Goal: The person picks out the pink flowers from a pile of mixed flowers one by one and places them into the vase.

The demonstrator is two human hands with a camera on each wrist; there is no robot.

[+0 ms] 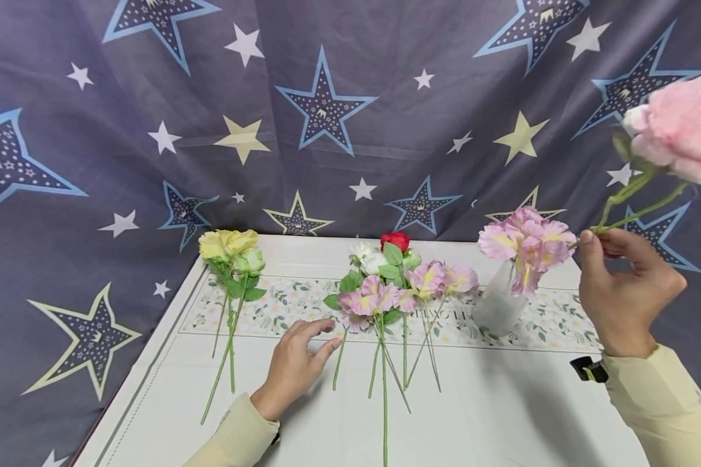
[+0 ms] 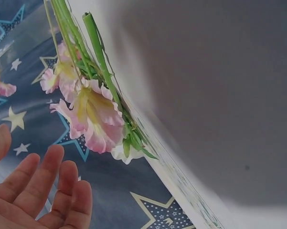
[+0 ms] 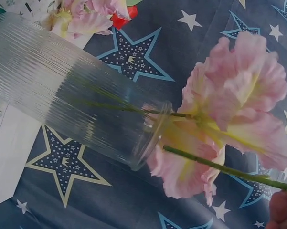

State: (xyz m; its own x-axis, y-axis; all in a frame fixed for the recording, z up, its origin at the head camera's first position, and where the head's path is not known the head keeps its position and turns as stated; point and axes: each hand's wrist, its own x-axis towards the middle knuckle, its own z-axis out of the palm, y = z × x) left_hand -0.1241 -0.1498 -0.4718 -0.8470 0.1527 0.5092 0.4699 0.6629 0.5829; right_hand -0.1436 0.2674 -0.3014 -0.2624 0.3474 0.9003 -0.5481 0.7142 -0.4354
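Note:
My right hand [image 1: 627, 295] pinches the green stem of a large fluffy pink flower [image 1: 686, 130] with thumb and fingers. In the right wrist view the cut end of this stem [image 3: 219, 167] is just outside the mouth of a clear ribbed vase [image 3: 86, 95]. Pink-and-yellow ruffled flowers [image 1: 528, 243] stand in that vase, their stems inside. My left hand [image 1: 298, 363] is held over the table, fingers loosely bent and holding nothing. Beside it lie more pink-and-yellow flowers [image 1: 370, 301], also close to the fingers [image 2: 47, 191] in the left wrist view.
White flowers [image 1: 369, 259] and a red rose [image 1: 395, 242] lie behind the pink ones. On the left of the white table [image 1: 163, 389] lies a bunch with a yellow flower [image 1: 228, 244]. A floral printed strip [image 1: 298, 292] crosses the table before a star-patterned curtain [image 1: 327, 181].

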